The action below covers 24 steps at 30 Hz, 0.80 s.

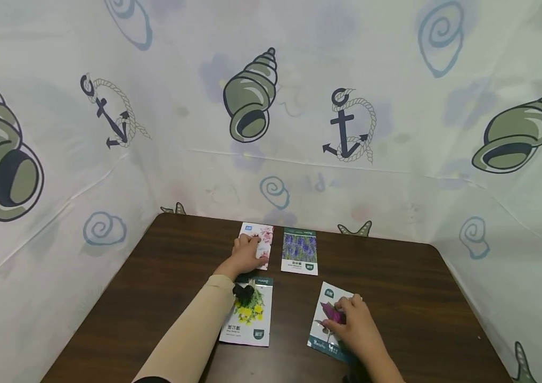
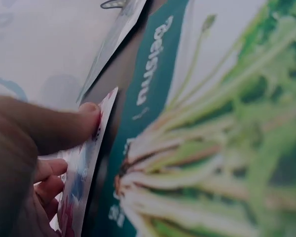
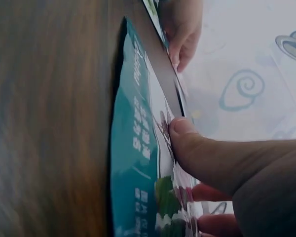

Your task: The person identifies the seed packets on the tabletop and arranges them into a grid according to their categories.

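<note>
At the far left of the group, my left hand (image 1: 246,255) rests on a pink-flower seed packet (image 1: 266,238), its thumb at the packet's right side in the left wrist view. Nearer along that forearm lies a yellow-flower seed packet (image 1: 252,327), partly covered by the sleeve and a black strap. My right hand (image 1: 359,327) grips a purple-flower seed packet (image 1: 318,340) at the right front. That packet sits at a slant, its teal band (image 3: 133,148) towards me, with thumb and bent fingers on its printed face in the right wrist view.
A lavender seed packet (image 1: 300,252) lies near the back of the dark brown table (image 1: 376,266), right of the pink-flower one. Pale cloth (image 1: 300,175) printed with shells and anchors hangs behind the table and along both sides.
</note>
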{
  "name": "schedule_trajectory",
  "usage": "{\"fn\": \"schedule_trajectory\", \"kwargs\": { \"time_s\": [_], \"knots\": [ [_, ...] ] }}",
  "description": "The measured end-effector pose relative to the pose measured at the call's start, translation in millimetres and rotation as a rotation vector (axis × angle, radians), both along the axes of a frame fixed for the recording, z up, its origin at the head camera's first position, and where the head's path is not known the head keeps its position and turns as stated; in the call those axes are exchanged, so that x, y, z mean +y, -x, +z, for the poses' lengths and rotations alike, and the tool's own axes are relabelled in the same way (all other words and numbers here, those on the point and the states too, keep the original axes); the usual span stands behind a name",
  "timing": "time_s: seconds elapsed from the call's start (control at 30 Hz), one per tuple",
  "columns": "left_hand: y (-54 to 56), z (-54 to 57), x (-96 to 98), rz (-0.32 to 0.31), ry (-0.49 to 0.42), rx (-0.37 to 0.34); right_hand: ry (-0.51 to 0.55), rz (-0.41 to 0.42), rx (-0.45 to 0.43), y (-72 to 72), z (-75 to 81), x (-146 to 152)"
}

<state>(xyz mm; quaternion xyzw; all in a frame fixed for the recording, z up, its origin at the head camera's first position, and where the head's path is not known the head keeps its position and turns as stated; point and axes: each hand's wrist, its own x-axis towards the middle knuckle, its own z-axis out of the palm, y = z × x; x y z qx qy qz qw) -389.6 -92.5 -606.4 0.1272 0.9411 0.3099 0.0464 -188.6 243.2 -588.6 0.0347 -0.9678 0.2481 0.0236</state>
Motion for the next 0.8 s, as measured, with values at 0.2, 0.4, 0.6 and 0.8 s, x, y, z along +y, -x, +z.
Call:
{"fn": "schedule_trajectory", "kwargs": {
  "time_s": [0.2,0.4,0.6,0.8],
  "knots": [
    [-0.7,-0.8,-0.1,-0.015,-0.008,-0.010,0.017,0.162,0.056,-7.1,-1.4,-19],
    [-2.2,-3.2,-0.4,-0.052,-0.039,0.003,0.020,0.221,0.022,-16.8,-0.6,-36],
    [-4.3,3.7,-1.2,-0.076,-0.043,0.046,0.062,0.278,-0.003,-13.8,-1.9,-42],
    [-17.2,17.3,2.7,-0.110,0.075,0.075,0.075,0.321,0.018,-12.8,-9.9,-42]
  ]
}}
